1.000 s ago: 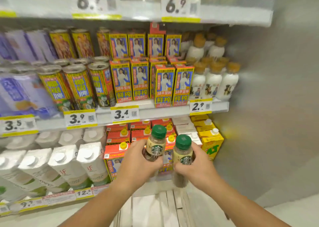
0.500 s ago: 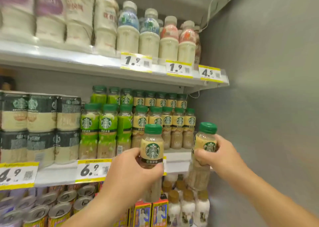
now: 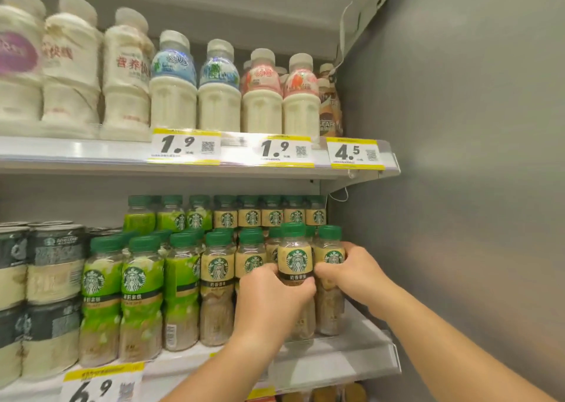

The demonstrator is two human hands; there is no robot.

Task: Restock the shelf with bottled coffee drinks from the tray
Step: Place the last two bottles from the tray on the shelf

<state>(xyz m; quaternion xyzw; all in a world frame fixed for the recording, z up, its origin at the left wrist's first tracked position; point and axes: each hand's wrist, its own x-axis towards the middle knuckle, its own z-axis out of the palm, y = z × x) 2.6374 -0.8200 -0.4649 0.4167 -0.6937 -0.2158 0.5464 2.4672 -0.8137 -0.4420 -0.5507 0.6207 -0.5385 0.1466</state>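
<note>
Two beige-labelled coffee bottles with green caps stand at the right end of the shelf (image 3: 351,349). My left hand (image 3: 272,300) wraps the nearer coffee bottle (image 3: 295,258) around its lower half. My right hand (image 3: 351,275) grips the second coffee bottle (image 3: 330,249) just to its right, beside the wall. Both bottles are upright among the rows of matching bottles (image 3: 218,267) behind and to the left. Their bases sit at shelf level; whether they rest on it I cannot tell. The tray is out of view.
Green-labelled bottles (image 3: 134,282) fill the shelf's middle and dark-labelled cans (image 3: 52,279) its left. A shelf above (image 3: 244,157) holds white milk drinks and price tags. A grey side wall (image 3: 458,187) closes the right.
Both hands have risen from a lower shelf level to the coffee shelf and pushed forward. The two bottles went from held in front of the shelf to standing at its right end.
</note>
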